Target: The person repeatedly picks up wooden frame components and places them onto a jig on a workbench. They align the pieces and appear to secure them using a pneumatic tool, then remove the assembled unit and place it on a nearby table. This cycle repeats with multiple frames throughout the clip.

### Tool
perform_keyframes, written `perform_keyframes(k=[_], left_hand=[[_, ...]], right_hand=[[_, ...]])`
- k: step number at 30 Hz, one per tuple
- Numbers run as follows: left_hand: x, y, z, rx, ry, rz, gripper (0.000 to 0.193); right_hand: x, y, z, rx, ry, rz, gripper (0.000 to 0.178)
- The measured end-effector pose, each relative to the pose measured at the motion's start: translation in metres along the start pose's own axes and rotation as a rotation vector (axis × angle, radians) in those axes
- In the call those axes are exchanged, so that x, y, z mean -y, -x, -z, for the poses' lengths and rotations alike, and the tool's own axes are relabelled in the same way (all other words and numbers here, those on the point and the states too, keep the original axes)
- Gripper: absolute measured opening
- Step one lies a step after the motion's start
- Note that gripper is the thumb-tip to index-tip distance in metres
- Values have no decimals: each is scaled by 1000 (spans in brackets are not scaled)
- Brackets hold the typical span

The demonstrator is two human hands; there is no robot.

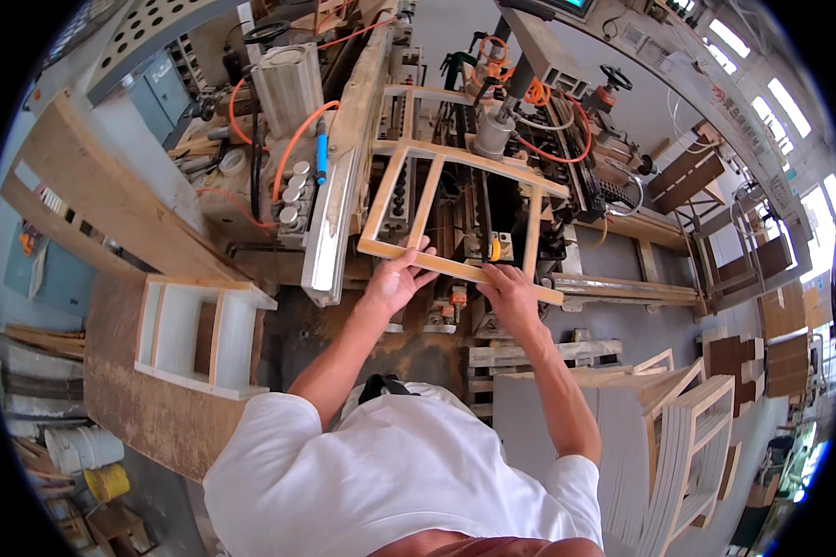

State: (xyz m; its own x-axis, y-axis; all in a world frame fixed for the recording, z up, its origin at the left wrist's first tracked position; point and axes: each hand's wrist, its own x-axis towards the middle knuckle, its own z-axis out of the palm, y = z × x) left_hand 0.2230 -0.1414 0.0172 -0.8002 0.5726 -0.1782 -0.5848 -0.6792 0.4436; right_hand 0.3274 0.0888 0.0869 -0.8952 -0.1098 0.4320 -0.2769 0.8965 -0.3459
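A light wooden frame (448,266) with inner slats lies tilted over the machine in front of me. Its near rail is between my two hands. My left hand (402,281) is closed on that rail left of its middle, with the fingers reaching beneath it and the palm turned partly up. Nearer the rail's right end, my right hand (513,295) grips it from above, thumb and fingers around the edge. Beyond the far rail, a second stretch of pale wood (427,94) rests in the machine. A metal cylinder (494,136) stands above the frame's far side.
On a brown board (121,390) at my left sits a white-faced wooden frame (175,331). Several frames (683,446) are stacked upright at my right, beside a pallet (581,353). A metal beam (330,223) borders the machine's left side; orange hoses (285,153) curve around it.
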Motion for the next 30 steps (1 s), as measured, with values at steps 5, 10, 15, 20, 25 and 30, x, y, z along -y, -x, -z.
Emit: perform_keyframes(k=[5,10,15,20,25,30], left_hand=[[-14,-9,9,-65,10,12,38],[-12,-10,9,-79,24,12,38],[-19,-2,6,-74,35,5,37],[-26,5,1,-100,6,-2,37],[-27,0,2,-79,-11,-11,35],[-18,10,7,-82,28,-3,38]], right_hand=[[-5,-18,-19,31,-21,-20,35],[-9,-20,-19,44,-44,-29,34],[-5,-24,-19,30,-53,-2,34],[-3,-26,-24,48,-30,-4,33],[-8,-32,-20,62,-57,30,33],[-9,-31,-15,67,-57,75,32]])
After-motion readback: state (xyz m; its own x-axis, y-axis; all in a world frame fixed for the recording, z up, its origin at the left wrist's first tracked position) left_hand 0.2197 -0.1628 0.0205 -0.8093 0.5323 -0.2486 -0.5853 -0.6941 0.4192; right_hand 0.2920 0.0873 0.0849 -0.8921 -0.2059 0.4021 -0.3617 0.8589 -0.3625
